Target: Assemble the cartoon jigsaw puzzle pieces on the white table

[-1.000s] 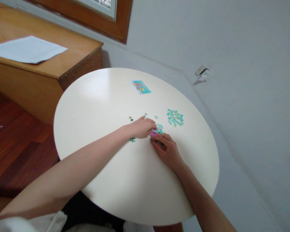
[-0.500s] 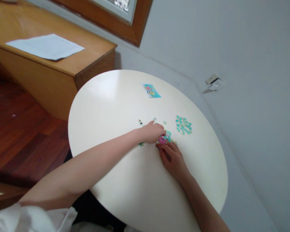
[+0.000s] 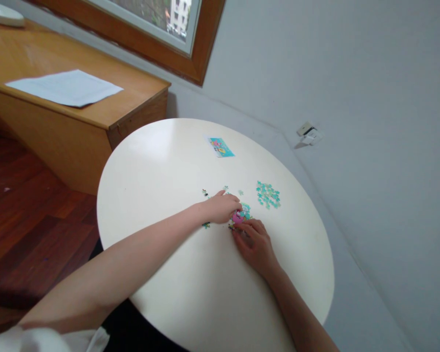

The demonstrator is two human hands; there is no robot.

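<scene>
A partly joined jigsaw puzzle (image 3: 238,217), pink and turquoise, lies flat on the white round table (image 3: 161,176) between my two hands. My left hand (image 3: 223,207) comes over it from the left, fingers curled down onto its upper left edge; the fingertips are partly hidden. From the lower right, my right hand (image 3: 253,240) has thumb and forefinger pinched at the puzzle's lower edge, on a small dark puzzle piece (image 3: 231,227). Loose pieces lie around my left hand, among them a dark green one (image 3: 206,225) below the wrist and another (image 3: 204,192) above it.
A pile of turquoise puzzle pieces (image 3: 268,195) lies to the right of the hands. Farther back on the table is a picture card (image 3: 221,147). A wooden cabinet (image 3: 139,105) with a white sheet (image 3: 68,88) stands at the left, and a wall (image 3: 315,63) runs behind and right.
The whole view has shifted, so the table sits slightly lower and more to the left. Both hands stay at the puzzle; the right fingertips have moved slightly along its lower edge.
</scene>
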